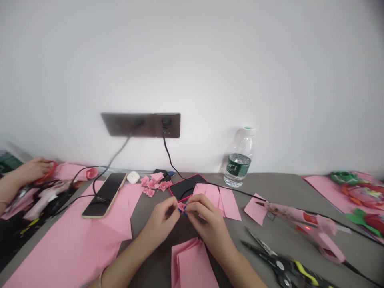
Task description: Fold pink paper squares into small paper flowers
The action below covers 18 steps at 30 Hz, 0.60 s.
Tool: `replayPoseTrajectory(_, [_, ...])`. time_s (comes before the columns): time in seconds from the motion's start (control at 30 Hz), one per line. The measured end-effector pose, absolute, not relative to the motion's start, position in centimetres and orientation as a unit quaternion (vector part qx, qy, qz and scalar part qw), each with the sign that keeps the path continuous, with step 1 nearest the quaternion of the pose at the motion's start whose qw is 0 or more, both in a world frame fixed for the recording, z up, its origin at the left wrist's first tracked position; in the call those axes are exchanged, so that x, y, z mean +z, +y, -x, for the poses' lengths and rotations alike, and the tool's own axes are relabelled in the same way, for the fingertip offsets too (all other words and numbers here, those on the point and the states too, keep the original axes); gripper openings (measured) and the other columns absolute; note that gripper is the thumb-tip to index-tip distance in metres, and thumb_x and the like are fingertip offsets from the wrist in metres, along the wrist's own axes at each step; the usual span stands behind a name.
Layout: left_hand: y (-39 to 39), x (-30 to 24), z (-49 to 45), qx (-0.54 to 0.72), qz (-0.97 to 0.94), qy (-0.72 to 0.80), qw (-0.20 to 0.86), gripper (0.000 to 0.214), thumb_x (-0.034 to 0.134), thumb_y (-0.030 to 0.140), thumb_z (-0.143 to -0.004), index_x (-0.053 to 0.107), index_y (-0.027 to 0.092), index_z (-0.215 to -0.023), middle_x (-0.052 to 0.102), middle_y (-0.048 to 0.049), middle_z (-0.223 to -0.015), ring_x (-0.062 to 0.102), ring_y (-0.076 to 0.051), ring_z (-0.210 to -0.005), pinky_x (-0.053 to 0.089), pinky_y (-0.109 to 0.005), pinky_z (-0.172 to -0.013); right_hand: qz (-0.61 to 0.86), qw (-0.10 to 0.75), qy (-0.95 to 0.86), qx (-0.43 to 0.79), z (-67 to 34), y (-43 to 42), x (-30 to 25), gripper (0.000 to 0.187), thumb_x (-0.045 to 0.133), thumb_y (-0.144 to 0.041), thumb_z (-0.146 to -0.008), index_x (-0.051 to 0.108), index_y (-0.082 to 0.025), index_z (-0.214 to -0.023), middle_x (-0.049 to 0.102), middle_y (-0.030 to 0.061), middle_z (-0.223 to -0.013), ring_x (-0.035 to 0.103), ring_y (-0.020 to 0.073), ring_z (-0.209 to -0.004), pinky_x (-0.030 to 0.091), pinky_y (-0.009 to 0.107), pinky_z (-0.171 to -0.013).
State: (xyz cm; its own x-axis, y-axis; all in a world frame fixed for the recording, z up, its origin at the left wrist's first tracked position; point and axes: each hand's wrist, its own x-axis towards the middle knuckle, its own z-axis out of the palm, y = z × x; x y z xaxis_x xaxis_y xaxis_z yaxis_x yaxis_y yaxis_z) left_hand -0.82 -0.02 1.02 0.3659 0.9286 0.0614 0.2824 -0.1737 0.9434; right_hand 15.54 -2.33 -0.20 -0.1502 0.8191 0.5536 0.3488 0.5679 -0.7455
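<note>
My left hand (162, 219) and my right hand (207, 222) meet over the grey table (276, 188), both pinched on a small folded pink paper piece (181, 207). A bit of blue shows at my right fingertips; I cannot make out what it is. Pink paper squares (223, 200) lie just behind my hands, and a folded pink stack (192, 264) lies in front of them. Several small pink paper flowers (154, 185) sit further back.
A phone (105, 195) on a cable lies on a large pink sheet (69, 248) at left, another phone (184, 187) behind my hands. A water bottle (239, 158), a pink glue gun (312, 228) and pliers (285, 266) are at right. Another person's hand (33, 170) holds red scissors far left.
</note>
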Motion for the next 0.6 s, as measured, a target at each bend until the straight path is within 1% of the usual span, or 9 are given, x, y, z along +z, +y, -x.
replayPoseTrajectory(0.13, [0.06,1.0,0.8,0.338,-0.673,0.447,0.482,0.011,0.052,0.022,-0.081,0.059,0.017,-0.073,0.054,0.001,-0.064,0.051,-0.014,-0.06,0.038,-0.02,-0.049,0.42,0.478,-0.746,0.195,-15.86,-2.25,-0.55,0.018,0.053,-0.011,-0.091,0.064,-0.025,-0.09,0.06,0.0067,-0.092,0.061,0.0195,-0.085,0.049,0.029,-0.071])
replayPoseTrajectory(0.23, [0.18,0.81,0.81,0.343,-0.662,0.456,0.486,0.018,0.054,0.025,-0.082,0.069,0.014,-0.083,0.065,-0.0041,-0.075,0.058,-0.016,-0.063,0.047,-0.021,-0.049,0.431,0.475,-0.747,0.173,-15.89,-2.15,-0.87,0.016,0.056,-0.011,-0.089,0.064,-0.024,-0.087,0.06,0.0063,-0.092,0.062,0.0195,-0.085,0.05,0.029,-0.07])
replayPoseTrajectory(0.3, [0.25,0.68,0.84,0.35,-0.65,0.46,0.494,0.024,0.055,0.026,-0.082,0.073,0.013,-0.09,0.07,-0.0065,-0.08,0.061,-0.015,-0.061,0.053,-0.024,-0.055,0.438,0.482,-0.74,0.169,-15.84,-2.1,-1.0,0.015,0.057,-0.01,-0.088,0.063,-0.023,-0.084,0.06,0.0058,-0.091,0.062,0.0195,-0.086,0.05,0.028,-0.071])
replayPoseTrajectory(0.37, [0.27,0.63,0.86,0.356,-0.639,0.444,0.518,0.028,0.055,0.029,-0.084,0.076,0.013,-0.094,0.074,-0.0085,-0.085,0.066,-0.018,-0.068,0.057,-0.028,-0.063,0.444,0.484,-0.735,0.168,-15.77,-2.08,-1.05,0.015,0.057,-0.009,-0.087,0.061,-0.022,-0.083,0.06,0.0055,-0.091,0.062,0.0193,-0.087,0.05,0.028,-0.073])
replayPoseTrajectory(0.5, [0.08,0.75,0.72,0.362,-0.615,0.415,0.564,0.033,0.057,0.033,-0.086,0.076,0.013,-0.104,0.076,-0.0106,-0.098,0.069,-0.025,-0.087,0.06,-0.034,-0.074,0.464,0.486,-0.719,0.178,-15.68,-2.11,-0.94,0.016,0.057,-0.007,-0.086,0.058,-0.022,-0.081,0.06,0.0049,-0.09,0.061,0.019,-0.086,0.05,0.028,-0.074])
replayPoseTrajectory(0.6, [-0.15,0.8,0.54,0.372,-0.59,0.409,0.589,0.036,0.06,0.035,-0.086,0.074,0.014,-0.11,0.075,-0.0107,-0.107,0.069,-0.026,-0.093,0.061,-0.036,-0.078,0.478,0.492,-0.705,0.178,-15.71,-2.05,-0.82,0.016,0.056,-0.007,-0.086,0.057,-0.022,-0.079,0.06,0.005,-0.089,0.062,0.0192,-0.083,0.05,0.029,-0.073])
